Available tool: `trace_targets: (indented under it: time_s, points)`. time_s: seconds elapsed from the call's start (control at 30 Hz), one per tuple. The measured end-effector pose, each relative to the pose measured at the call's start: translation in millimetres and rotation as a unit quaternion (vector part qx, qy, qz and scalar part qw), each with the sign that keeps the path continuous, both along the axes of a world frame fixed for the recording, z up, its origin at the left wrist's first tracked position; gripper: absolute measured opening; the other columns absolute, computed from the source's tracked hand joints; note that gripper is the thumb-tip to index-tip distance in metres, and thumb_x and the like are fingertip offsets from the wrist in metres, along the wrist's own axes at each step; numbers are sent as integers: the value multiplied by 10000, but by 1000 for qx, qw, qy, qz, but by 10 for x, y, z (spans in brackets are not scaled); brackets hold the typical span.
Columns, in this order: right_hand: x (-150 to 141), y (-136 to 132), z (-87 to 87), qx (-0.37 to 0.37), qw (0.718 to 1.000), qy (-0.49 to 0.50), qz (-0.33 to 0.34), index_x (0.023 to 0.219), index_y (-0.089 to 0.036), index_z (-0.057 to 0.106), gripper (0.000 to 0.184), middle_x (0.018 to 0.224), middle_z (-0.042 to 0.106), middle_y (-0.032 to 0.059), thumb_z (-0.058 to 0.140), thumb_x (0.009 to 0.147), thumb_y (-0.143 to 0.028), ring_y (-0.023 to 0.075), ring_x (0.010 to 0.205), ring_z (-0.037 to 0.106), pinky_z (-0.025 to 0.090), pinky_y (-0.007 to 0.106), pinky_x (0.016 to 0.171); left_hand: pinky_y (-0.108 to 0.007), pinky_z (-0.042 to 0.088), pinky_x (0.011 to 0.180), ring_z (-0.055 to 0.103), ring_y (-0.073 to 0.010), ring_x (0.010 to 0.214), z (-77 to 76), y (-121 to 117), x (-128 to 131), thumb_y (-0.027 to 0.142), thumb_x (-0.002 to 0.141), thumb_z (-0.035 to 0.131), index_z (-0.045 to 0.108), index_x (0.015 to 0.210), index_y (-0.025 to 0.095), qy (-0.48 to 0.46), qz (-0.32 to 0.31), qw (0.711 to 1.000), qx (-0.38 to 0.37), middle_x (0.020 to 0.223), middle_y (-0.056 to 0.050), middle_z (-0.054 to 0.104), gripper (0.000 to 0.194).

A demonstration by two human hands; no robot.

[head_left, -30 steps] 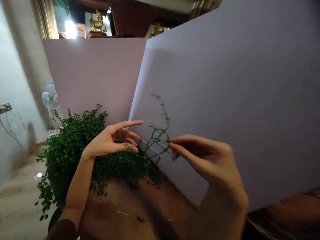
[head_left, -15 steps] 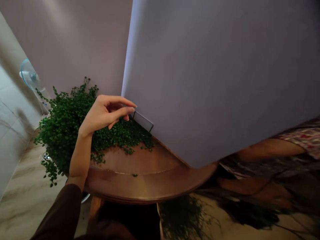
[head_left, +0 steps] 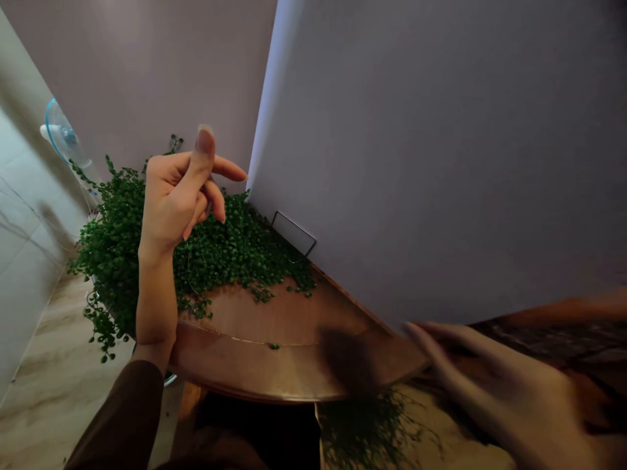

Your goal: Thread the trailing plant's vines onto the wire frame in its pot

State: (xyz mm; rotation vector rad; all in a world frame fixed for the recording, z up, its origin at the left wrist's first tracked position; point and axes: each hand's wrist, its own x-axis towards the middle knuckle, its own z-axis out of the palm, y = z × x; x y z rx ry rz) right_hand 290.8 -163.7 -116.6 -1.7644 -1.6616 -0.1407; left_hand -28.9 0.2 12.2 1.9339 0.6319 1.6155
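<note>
My left hand (head_left: 179, 192) is raised above a leafy green trailing plant (head_left: 230, 241) on a round-edged wooden table (head_left: 289, 372). Its thumb points up, the index finger reaches right and the other fingers curl loosely; I see nothing in it. From the lower right comes my right hand (head_left: 519, 391), smeared by motion, its fingertips near the table's right edge and the lower corner of a large grey panel (head_left: 441, 163). Whether it holds anything cannot be made out. Between plant and panel stands a thin dark wire frame (head_left: 315, 244).
Behind the plant is a mauve wall surface (head_left: 147, 78). A blue and white fan (head_left: 66, 134) stands at far left over the wood-look floor (head_left: 29, 391). Below the table hangs or stands another grassy plant (head_left: 365, 427). Another person's blurred arm (head_left: 573, 310) is at right.
My left hand has drawn back left and up from the wire frame, its thumb and index finger parting. My right hand has come into view from the lower right.
</note>
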Motion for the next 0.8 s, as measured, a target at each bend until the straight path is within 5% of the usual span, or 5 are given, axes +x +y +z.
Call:
trace_targets:
  time_s: [0.13, 0.33, 0.5, 0.63, 0.8]
  points:
    - [-565, 768, 0, -131, 965, -4, 226, 894, -207, 706, 287, 837, 749, 53, 488, 967, -379, 195, 715, 693, 516, 290, 671, -232, 206, 309, 348, -36, 268, 0, -8, -79, 659, 945, 371, 754, 756, 210, 28, 44, 998, 17, 410, 5, 535, 620]
    - [-1203, 1423, -115, -290, 920, -174, 196, 802, -167, 676, 209, 882, 731, 129, 574, 938, -289, 248, 773, 699, 429, 298, 624, -233, 250, 345, 437, -66, 338, 9, -43, -243, 664, 957, 326, 735, 848, 236, 91, 77, 993, 14, 469, -5, 540, 602]
    - [-1130, 1472, -190, -288, 913, -132, 258, 877, -190, 677, 209, 862, 728, 58, 508, 973, -265, 177, 751, 675, 435, 260, 643, -259, 202, 336, 374, -47, 322, 10, -58, -284, 663, 943, 370, 741, 796, 223, 39, 91, 995, 28, 455, 5, 545, 594]
    - [-958, 1392, 78, -215, 937, -51, 272, 931, -183, 675, 207, 851, 718, 53, 484, 969, -252, 179, 731, 650, 447, 276, 675, -281, 218, 361, 421, -63, 365, 21, -26, -234, 645, 936, 429, 744, 749, 221, 27, 78, 996, 23, 473, 5, 554, 560]
    - [-943, 1489, 478, -116, 968, -109, 195, 948, -171, 674, 206, 924, 713, 101, 472, 962, -209, 229, 829, 655, 450, 318, 737, -273, 287, 378, 406, -68, 372, 12, 56, -119, 532, 921, 576, 736, 741, 194, 96, 39, 995, 12, 493, 6, 570, 414]
